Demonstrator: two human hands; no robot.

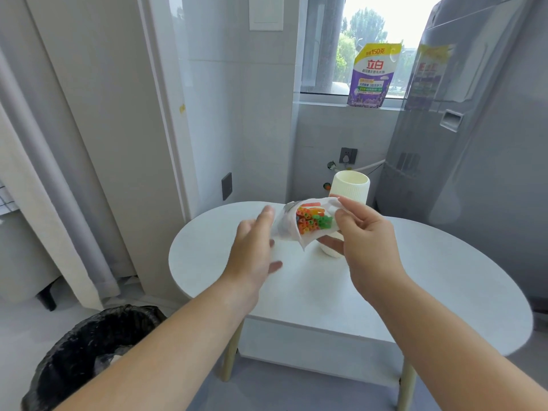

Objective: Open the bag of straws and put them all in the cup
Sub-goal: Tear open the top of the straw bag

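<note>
While the right hand (364, 232) pinches the right edge of the thin see-through plastic bag (284, 226), it holds the bag up over the round white table (415, 277), just in front of the tall cream ribbed cup (350, 188). The bag's open mouth faces the camera, and inside are orange, red and green straws (311, 221), round ends toward us and their length running back toward the cup. The blurry left hand (252, 247) is by the bag's left side, fingers straight and, I think, holding nothing.
</note>
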